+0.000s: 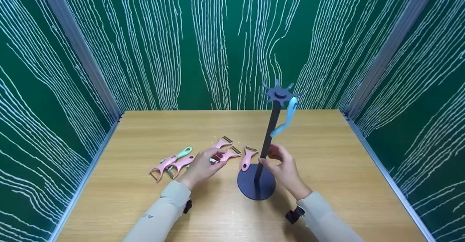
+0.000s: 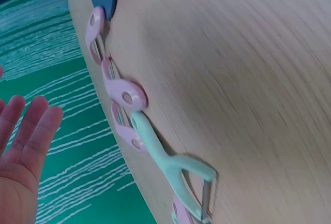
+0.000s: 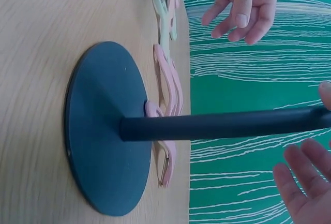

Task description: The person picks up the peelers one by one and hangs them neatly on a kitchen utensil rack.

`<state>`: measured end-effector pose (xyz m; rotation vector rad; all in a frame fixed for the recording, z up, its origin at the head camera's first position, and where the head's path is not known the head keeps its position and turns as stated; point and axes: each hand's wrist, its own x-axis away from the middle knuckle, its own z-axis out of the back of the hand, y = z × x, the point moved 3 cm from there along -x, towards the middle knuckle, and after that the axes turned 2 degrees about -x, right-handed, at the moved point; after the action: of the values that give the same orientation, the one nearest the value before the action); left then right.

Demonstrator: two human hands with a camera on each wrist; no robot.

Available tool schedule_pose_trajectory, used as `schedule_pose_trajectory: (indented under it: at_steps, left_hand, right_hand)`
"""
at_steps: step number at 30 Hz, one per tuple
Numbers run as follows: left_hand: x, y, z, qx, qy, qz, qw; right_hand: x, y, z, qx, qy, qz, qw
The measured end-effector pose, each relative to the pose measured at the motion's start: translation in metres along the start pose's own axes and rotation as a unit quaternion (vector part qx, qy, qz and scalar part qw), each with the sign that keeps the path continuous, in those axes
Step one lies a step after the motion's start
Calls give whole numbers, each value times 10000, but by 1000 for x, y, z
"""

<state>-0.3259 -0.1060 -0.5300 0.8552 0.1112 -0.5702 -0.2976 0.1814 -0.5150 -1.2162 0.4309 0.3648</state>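
Hovering nr two pink peelers [image 1: 229, 156], L hand [image 1: 204, 165] has thumb & fingers apart w/ nothing held, while R hand [image 1: 286, 166] pinches the dark stand [image 1: 273, 118] partway up its pole. Blue peeler [image 1: 290, 115] hangs from the stand's top, R side; lone pink peeler [image 1: 248, 158] lies w/ handle end at the base rim. Further L on table [image 1: 218, 216], a pink pair [image 1: 168, 162] lies grouped w/ a green peeler [image 1: 182, 153].

Head view: your left hand [image 1: 202, 165] sits at 7 o'clock, fingers loosely extended; right hand [image 1: 286, 169] at 5, thumb and fingers apart. Left forearm [image 1: 156, 213] points to 1, right forearm [image 1: 328, 214] to 11.
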Motion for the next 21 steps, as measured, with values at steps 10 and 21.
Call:
schedule_pose_trajectory:
  at_steps: [10,21]
  left_hand:
    - [10,-12,19,-50,53,341,9994]
    - [24,-24,46,-315,124,829,9960]
  right_hand:
    - [-5,3,-11,-346,-102,-371,9987]
    - [-6,3,-13,-634,-248,-475,9966]
